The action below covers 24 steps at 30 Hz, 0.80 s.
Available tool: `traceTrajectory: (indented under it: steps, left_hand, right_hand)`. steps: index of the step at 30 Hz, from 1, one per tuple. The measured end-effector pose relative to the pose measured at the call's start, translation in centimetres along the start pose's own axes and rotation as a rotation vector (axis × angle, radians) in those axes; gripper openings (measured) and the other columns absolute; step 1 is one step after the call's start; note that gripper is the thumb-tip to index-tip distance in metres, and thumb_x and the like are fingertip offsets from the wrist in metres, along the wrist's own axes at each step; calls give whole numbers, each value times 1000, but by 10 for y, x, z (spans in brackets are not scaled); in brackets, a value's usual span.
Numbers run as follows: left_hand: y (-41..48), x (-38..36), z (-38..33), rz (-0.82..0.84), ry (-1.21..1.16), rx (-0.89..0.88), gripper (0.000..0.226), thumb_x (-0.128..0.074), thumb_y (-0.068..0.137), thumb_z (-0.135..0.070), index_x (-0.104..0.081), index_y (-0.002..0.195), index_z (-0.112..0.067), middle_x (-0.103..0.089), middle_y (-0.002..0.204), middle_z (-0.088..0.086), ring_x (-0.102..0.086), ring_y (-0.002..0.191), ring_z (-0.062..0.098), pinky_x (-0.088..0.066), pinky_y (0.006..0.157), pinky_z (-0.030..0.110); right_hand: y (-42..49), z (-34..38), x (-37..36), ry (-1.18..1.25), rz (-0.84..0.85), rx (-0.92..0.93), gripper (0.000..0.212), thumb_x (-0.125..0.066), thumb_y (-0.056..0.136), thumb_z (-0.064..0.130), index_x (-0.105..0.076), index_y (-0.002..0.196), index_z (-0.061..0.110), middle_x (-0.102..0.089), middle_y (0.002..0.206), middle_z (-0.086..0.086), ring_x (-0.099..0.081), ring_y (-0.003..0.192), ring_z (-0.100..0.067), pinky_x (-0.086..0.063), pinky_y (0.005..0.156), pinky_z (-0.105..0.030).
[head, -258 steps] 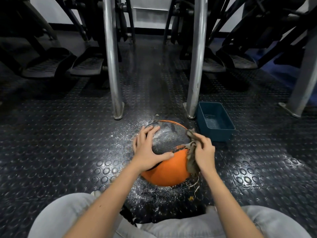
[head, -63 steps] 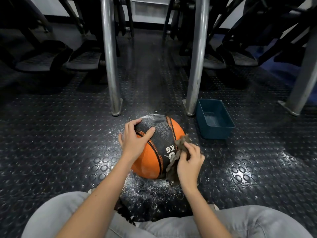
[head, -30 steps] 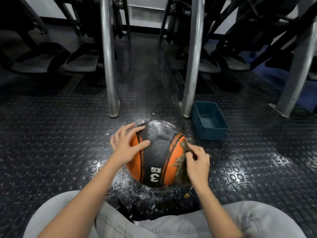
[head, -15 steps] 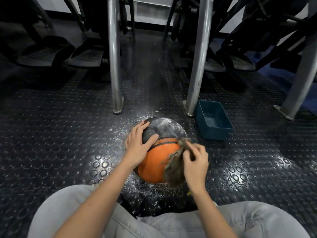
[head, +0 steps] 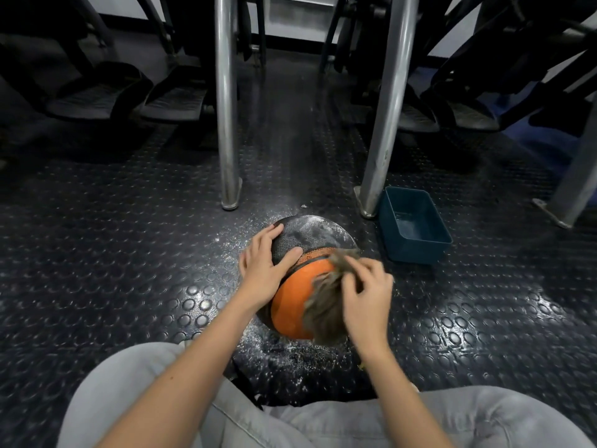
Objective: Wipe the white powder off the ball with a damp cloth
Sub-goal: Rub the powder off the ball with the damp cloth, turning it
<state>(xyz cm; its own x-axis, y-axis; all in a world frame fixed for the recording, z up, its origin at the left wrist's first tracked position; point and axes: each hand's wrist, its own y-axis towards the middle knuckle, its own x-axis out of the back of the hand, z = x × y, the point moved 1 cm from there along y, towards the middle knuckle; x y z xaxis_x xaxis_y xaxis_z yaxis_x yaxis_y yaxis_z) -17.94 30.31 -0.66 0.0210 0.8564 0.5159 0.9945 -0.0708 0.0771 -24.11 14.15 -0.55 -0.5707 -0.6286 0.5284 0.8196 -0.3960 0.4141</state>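
Note:
An orange and black medicine ball point(head: 290, 299) sits on the studded rubber floor in front of my knees. Its black top panel point(head: 310, 234) is dusted with white powder. My left hand point(head: 263, 270) rests on the ball's left side, fingers spread over the black panel. My right hand point(head: 366, 297) grips a brownish damp cloth point(head: 323, 305) and holds it against the ball's orange right side; hand and cloth are motion-blurred.
A teal plastic tub point(head: 415, 224) with a little water stands right of the ball. Two steel machine legs point(head: 227, 101) point(head: 384, 105) rise just behind it. White powder point(head: 290, 354) is scattered on the floor around the ball. My grey-trousered legs fill the bottom.
The ball has been rolled, so the "3 KG" panel is out of sight and the powdered black panel faces up. My right hand has dragged the cloth down over the orange side.

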Motion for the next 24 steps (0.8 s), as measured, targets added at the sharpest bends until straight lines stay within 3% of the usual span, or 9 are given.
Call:
traceTrajectory:
  steps: [3, 5, 10, 13, 15, 17, 20, 22, 24]
  left_hand:
    - [2, -2, -4, 14, 32, 15, 60, -48, 92, -51, -28, 145, -33, -21, 152, -8, -14, 142, 13, -2, 116, 43]
    - [2, -4, -4, 3, 42, 18, 61, -47, 92, -52, -27, 146, -32, -20, 152, -7, -13, 142, 13, -2, 116, 44]
    - [1, -5, -4, -37, 1, 54, 61, -50, 90, -53, -29, 144, -33, -22, 151, -8, -16, 141, 14, -7, 116, 45]
    - [3, -5, -3, -48, -8, 80, 60, -52, 90, -51, -31, 143, -34, -23, 150, -7, -18, 140, 15, -7, 116, 47]
    - [4, -4, -5, -20, -9, 92, 60, -52, 90, -52, -30, 143, -35, -22, 150, -7, -17, 140, 15, -5, 116, 50]
    - [7, -3, -6, 17, -14, 93, 61, -51, 90, -53, -29, 144, -34, -21, 151, -5, -16, 140, 15, -6, 116, 51]
    - [10, 1, -6, 93, -37, 84, 70, -51, 87, -60, -24, 146, -34, -17, 151, -5, -13, 141, 16, -11, 116, 51]
    - [11, 11, -3, 220, -146, 92, 76, -59, 83, -55, -20, 146, -38, -13, 151, -11, -12, 142, 16, -16, 117, 48]
    - [8, 25, 5, 367, -210, 83, 91, -72, 70, -51, -17, 143, -48, -9, 148, -21, -11, 142, 12, -21, 115, 41]
  right_hand:
    - [27, -20, 11, 213, 49, -377, 26, -51, 94, 6, -64, 116, 4, -55, 103, 1, -55, 107, -21, -37, 87, -21]
    - [33, -26, 10, 250, 45, -452, 26, -50, 95, 5, -63, 116, 3, -54, 104, 1, -54, 111, -22, -38, 90, -22]
    - [1, 8, -11, -1, -70, -71, 26, -52, 91, 5, -68, 111, 11, -56, 105, 5, -42, 98, -16, -35, 87, -29]
    - [-30, 25, -22, -188, -19, 248, 33, -44, 86, 19, -71, 105, 18, -61, 108, 4, -39, 95, -14, -28, 79, -27]
    - [-32, 19, -20, -225, -9, 319, 34, -43, 85, 23, -71, 105, 22, -61, 109, 5, -39, 96, -15, -25, 78, -28]
    - [-22, 2, -11, -188, -37, 151, 31, -46, 89, 24, -69, 109, 25, -58, 113, 7, -38, 100, -15, -26, 82, -33]
    - [0, -29, 1, 77, -2, -304, 27, -47, 97, 15, -63, 117, 22, -56, 117, 2, -44, 112, -20, -35, 96, -41]
    - [10, -38, 3, 376, 53, -500, 30, -43, 97, 5, -61, 114, 22, -56, 117, -6, -51, 112, -23, -40, 99, -35]
    - [18, -39, 1, 476, 86, -585, 33, -40, 97, 1, -60, 118, 18, -58, 120, -12, -55, 107, -20, -43, 93, -30]
